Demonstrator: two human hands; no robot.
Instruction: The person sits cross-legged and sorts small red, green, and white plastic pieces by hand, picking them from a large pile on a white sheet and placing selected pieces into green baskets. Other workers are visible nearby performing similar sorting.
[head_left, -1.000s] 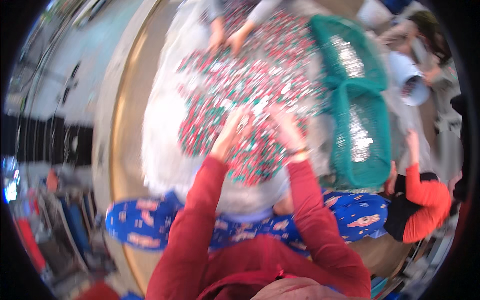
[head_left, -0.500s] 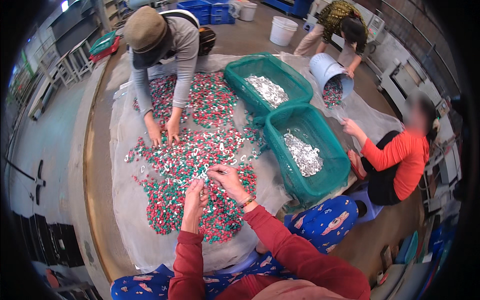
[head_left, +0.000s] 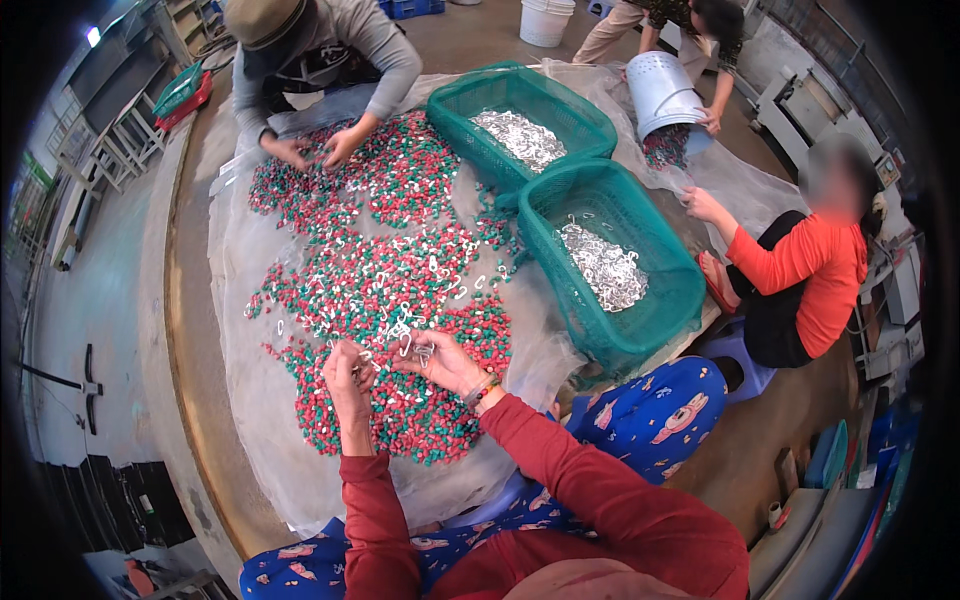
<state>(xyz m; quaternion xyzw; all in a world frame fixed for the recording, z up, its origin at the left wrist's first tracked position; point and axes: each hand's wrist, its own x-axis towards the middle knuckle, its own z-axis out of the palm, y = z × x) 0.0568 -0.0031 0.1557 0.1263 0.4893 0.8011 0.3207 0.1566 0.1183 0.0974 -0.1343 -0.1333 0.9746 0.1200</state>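
Note:
Over a spread pile of small red, green and white pebble-like pieces (head_left: 400,420), both my hands work close together. My right hand (head_left: 445,362) is curled around several shiny, hook-shaped metal pieces (head_left: 424,352). To its left, my left hand (head_left: 349,378) has its fingertips pinched together; anything between them is too small to make out. More pale metal hooks (head_left: 400,328) lie scattered on the pile just beyond my hands.
Two green net-lined baskets (head_left: 612,345) hold heaps of metal hooks. Across the pile, a capped person's hands (head_left: 340,150) touch the pieces. A person tilts a pale bucket (head_left: 662,92) at the far right; a person in orange (head_left: 805,285) holds the translucent sheet (head_left: 250,400).
My hands have moved apart, the left one shifting leftward. Metal hooks now show in my right palm. The capped person's hands have drawn back to the far part of the pile.

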